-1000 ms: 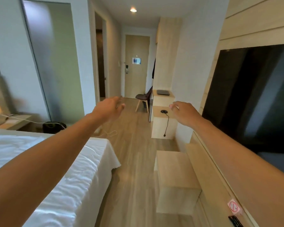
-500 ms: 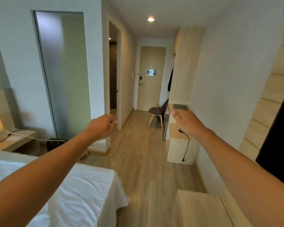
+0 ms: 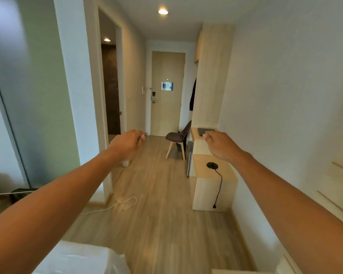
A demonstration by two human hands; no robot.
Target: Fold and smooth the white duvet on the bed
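Only a corner of the bed with its white duvet [image 3: 81, 260] shows, at the bottom left edge. Both my arms are stretched out forward at chest height over the wooden floor, far above and beyond the bed. My left hand [image 3: 127, 144] has its fingers loosely curled downward and holds nothing. My right hand [image 3: 220, 144] is likewise loosely curled with nothing in it. Neither hand touches the duvet.
A light wooden desk unit [image 3: 212, 175] with a black cable stands along the right wall, a dark chair [image 3: 176, 138] beyond it. A white cord [image 3: 119, 202] lies looped on the floor by the left wall. The entrance door [image 3: 166, 93] closes the corridor.
The view has swung left and forward down the corridor, so the bed has slipped almost out of sight. Both hands stay stretched out and hold nothing.
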